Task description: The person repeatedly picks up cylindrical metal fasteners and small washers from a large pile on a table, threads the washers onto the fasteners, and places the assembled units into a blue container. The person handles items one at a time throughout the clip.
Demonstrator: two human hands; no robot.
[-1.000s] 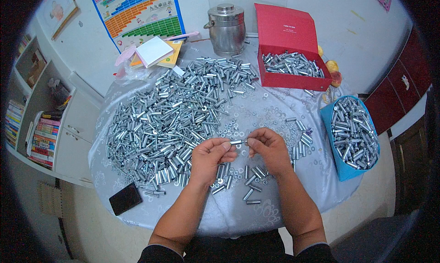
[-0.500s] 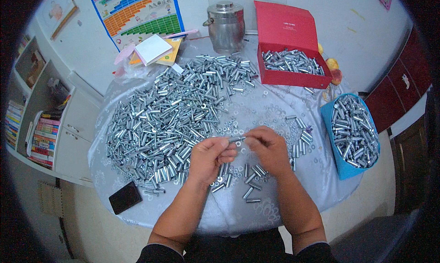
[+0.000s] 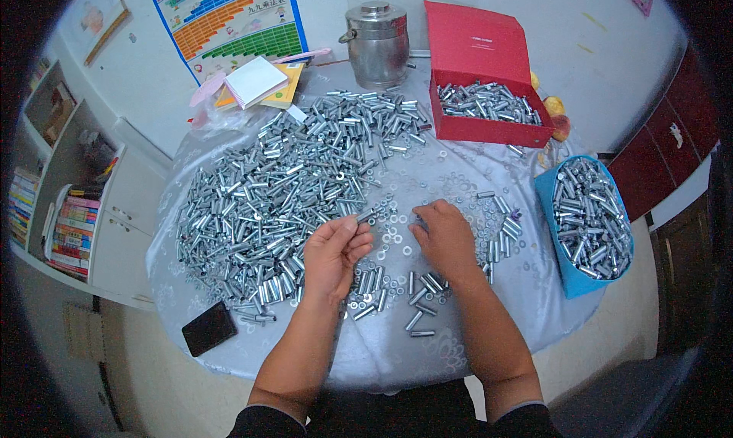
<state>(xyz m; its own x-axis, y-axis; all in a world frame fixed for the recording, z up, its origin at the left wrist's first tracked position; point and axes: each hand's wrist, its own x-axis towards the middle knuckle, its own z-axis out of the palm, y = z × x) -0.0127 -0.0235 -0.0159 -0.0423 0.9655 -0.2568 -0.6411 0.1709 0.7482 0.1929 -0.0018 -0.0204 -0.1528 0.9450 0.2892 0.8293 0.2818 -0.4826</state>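
My left hand (image 3: 336, 255) is closed in a pinch on a thin metal bolt (image 3: 366, 217) whose end pokes out past the thumb and forefinger. My right hand (image 3: 446, 238) is at the right, apart from the left, over scattered washers (image 3: 460, 184). Its fingers are curled, and whatever they hold is hidden. Between the hands more small washers (image 3: 395, 219) lie flat on the cloth. A big heap of silvery bolts and metal sleeves (image 3: 267, 201) spreads left of my left hand. Several loose sleeves (image 3: 425, 310) lie nearer me, below the hands.
A red box (image 3: 489, 132) of metal parts stands at the back right, its lid up. A blue basket (image 3: 566, 274) of bolts sits on the right edge. A black phone (image 3: 208, 329) lies front left. Behind are a steel pot (image 3: 377, 52) and notebooks (image 3: 257, 82).
My hands were together on a metal sleeve and have now parted. The left has drawn back left with a thin bolt showing; the right has shifted slightly away.
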